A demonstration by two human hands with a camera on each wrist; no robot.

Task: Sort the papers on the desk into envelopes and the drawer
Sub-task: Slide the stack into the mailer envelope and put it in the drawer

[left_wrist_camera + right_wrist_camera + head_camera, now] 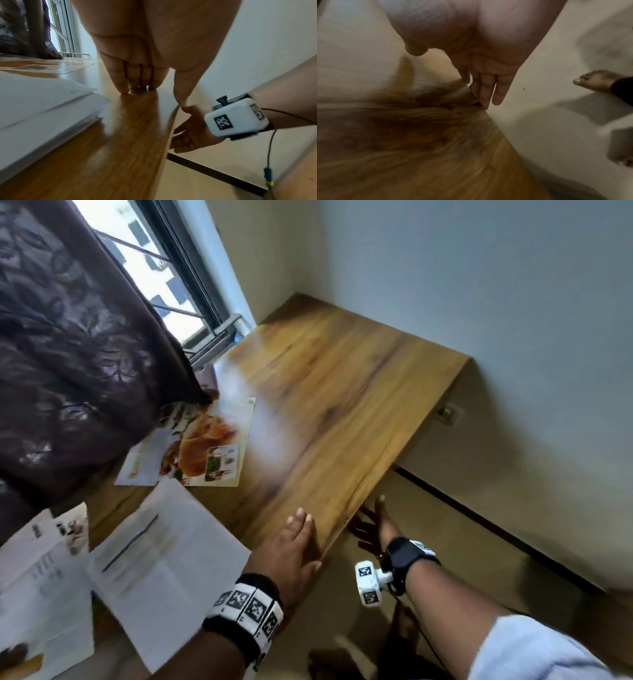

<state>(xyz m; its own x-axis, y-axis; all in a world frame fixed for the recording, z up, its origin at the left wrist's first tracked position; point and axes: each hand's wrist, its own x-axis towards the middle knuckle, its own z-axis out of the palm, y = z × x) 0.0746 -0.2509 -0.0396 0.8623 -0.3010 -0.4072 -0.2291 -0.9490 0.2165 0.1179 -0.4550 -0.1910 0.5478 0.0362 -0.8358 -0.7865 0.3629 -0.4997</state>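
Note:
A white folded sheet (168, 563) (42, 108) lies on the wooden desk (329, 392), with more printed papers (44, 594) at the near left. Farther back lies a colourful flyer (202, 446) (51, 66). My left hand (294, 542) rests flat on the desk top by its front edge, its fingertips (139, 86) straight and the thumb at the edge. My right hand (373, 525) (188, 135) reaches under that edge. Its fingers (488, 94) are straight against a blurred wood surface, and nothing is held. No drawer or envelope can be made out.
A dark curtain (68, 354) hangs over the desk's left side beside a window (150, 258). White walls close off the back and right, with a socket (448, 414) low on the wall. Beige floor lies below the desk edge, and a bare foot (594, 81) stands there.

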